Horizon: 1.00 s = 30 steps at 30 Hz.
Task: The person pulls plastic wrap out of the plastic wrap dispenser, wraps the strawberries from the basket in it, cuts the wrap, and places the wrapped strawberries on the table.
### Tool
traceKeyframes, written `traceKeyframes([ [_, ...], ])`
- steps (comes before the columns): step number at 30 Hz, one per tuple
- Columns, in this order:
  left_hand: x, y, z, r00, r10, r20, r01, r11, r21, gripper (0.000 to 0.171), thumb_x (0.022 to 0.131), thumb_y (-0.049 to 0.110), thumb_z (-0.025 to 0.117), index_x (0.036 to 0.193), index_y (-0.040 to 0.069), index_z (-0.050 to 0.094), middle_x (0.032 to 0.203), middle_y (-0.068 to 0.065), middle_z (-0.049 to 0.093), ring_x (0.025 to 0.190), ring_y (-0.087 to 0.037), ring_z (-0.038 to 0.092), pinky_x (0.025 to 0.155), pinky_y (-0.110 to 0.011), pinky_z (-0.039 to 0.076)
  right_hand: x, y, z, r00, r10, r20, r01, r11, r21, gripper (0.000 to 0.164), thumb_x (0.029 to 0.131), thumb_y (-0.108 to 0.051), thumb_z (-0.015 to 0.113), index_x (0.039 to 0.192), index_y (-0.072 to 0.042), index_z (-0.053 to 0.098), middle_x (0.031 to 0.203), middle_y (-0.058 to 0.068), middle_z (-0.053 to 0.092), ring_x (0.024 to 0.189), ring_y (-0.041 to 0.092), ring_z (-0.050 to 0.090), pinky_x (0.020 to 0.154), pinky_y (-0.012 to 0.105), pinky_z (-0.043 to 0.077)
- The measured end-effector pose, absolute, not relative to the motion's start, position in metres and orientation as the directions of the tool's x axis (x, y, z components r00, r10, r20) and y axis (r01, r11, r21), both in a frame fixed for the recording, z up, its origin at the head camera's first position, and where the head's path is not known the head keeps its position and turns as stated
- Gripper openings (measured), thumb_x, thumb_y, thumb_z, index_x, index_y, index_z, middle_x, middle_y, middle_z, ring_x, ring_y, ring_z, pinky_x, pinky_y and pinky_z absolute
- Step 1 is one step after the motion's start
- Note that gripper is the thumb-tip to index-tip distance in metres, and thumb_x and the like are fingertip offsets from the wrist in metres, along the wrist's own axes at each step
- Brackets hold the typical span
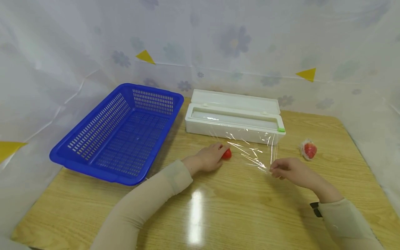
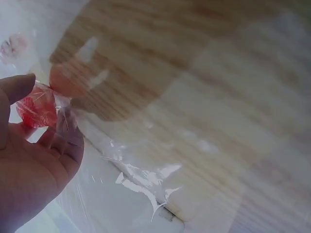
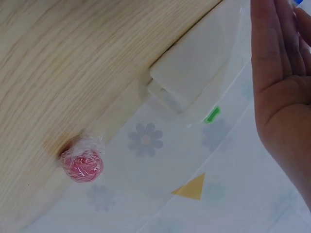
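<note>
My left hand (image 1: 210, 158) grips a small red fruit (image 1: 226, 154) on the wooden table. In the left wrist view its thumb and fingers curl around the fruit (image 2: 36, 108), with clear film over it. My right hand (image 1: 292, 173) pinches the corner of a sheet of plastic wrap (image 1: 254, 154). The sheet stretches from the white wrap dispenser (image 1: 231, 130) toward that hand, creased and shiny. In the right wrist view the right hand (image 3: 284, 73) shows only in part, its fingertips cut off by the frame.
A second red fruit (image 1: 310, 150), wrapped in film, lies on the table at the right. The dispenser's lid (image 1: 234, 100) stands raised at the back. A blue plastic basket (image 1: 162, 146) takes up the left side. A flowered white curtain (image 1: 231, 41) hangs behind the table.
</note>
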<state>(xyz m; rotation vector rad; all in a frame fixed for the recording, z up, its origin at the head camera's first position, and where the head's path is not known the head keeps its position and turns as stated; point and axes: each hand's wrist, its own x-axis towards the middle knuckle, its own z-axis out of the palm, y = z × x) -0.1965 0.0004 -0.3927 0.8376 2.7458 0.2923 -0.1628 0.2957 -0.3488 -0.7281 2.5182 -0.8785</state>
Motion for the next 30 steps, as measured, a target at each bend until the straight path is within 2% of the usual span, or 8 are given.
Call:
traceKeyframes([
  [9,-0.200,-0.002,-0.388,-0.777,0.601,-0.189,0.544,0.791,0.279,0.051,0.101,0.024,0.039,0.149,0.018,0.024,0.136,-0.011,0.044,0.123,-0.022,0.049,0.095,-0.034,0.048,-0.164,0.296,-0.348,-0.839,-0.525,-0.143,-0.348,0.719,-0.601,0.014,0.093,-0.006,0.053,0.098,0.002,0.063,0.083,0.006,0.068,0.071,0.007,0.060,0.060,0.024,0.050],
  [13,-0.201,-0.003,-0.386,-0.768,0.612,-0.187,0.559,0.784,0.270,0.047,0.101,0.023,0.036,0.147,0.018,0.028,0.133,-0.011,0.048,0.121,-0.022,0.052,0.098,-0.033,0.046,-0.165,0.295,-0.349,-0.860,-0.498,-0.110,-0.356,0.739,-0.572,0.015,0.094,-0.009,0.054,0.099,0.000,0.064,0.086,0.005,0.068,0.072,0.007,0.059,0.060,0.022,0.048],
  [20,-0.202,-0.002,-0.382,-0.782,0.599,-0.172,0.541,0.789,0.289,0.042,0.101,0.024,0.036,0.144,0.020,0.037,0.127,-0.009,0.055,0.116,-0.023,0.056,0.097,-0.036,0.046,-0.163,0.293,-0.350,-0.891,-0.451,-0.061,-0.365,0.789,-0.495,0.020,0.092,-0.019,0.058,0.104,-0.004,0.065,0.093,0.004,0.068,0.083,0.008,0.060,0.066,0.025,0.049],
  [23,-0.202,-0.002,-0.381,-0.785,0.597,-0.165,0.542,0.792,0.282,0.041,0.101,0.025,0.037,0.142,0.021,0.039,0.126,-0.009,0.056,0.115,-0.024,0.056,0.097,-0.037,0.046,-0.161,0.289,-0.350,-0.908,-0.413,-0.068,-0.336,0.817,-0.469,0.032,0.092,-0.024,0.059,0.114,0.000,0.060,0.099,0.013,0.067,0.086,0.020,0.063,0.068,0.032,0.051],
  [25,-0.203,-0.002,-0.381,-0.789,0.593,-0.164,0.541,0.795,0.273,0.041,0.101,0.025,0.037,0.142,0.022,0.040,0.128,-0.009,0.056,0.117,-0.024,0.055,0.098,-0.037,0.045,-0.159,0.285,-0.349,-0.923,-0.380,-0.064,-0.316,0.842,-0.438,0.044,0.091,-0.027,0.060,0.122,0.003,0.053,0.111,0.022,0.062,0.093,0.034,0.062,0.074,0.043,0.052],
  [28,-0.203,-0.002,-0.381,-0.789,0.589,-0.171,0.538,0.799,0.269,0.040,0.101,0.026,0.037,0.141,0.022,0.042,0.132,-0.009,0.054,0.121,-0.025,0.053,0.101,-0.037,0.043,-0.155,0.274,-0.349,-0.942,-0.336,0.024,-0.321,0.876,-0.360,0.054,0.089,-0.028,0.062,0.128,0.006,0.046,0.124,0.029,0.051,0.109,0.045,0.052,0.086,0.057,0.045],
  [30,-0.203,-0.001,-0.380,-0.790,0.588,-0.175,0.536,0.800,0.270,0.040,0.101,0.027,0.038,0.141,0.022,0.042,0.134,-0.009,0.053,0.122,-0.025,0.052,0.102,-0.037,0.043,-0.152,0.265,-0.350,-0.932,-0.341,0.120,-0.362,0.879,-0.312,0.055,0.087,-0.025,0.065,0.127,0.006,0.046,0.125,0.029,0.049,0.114,0.046,0.046,0.092,0.059,0.040],
])
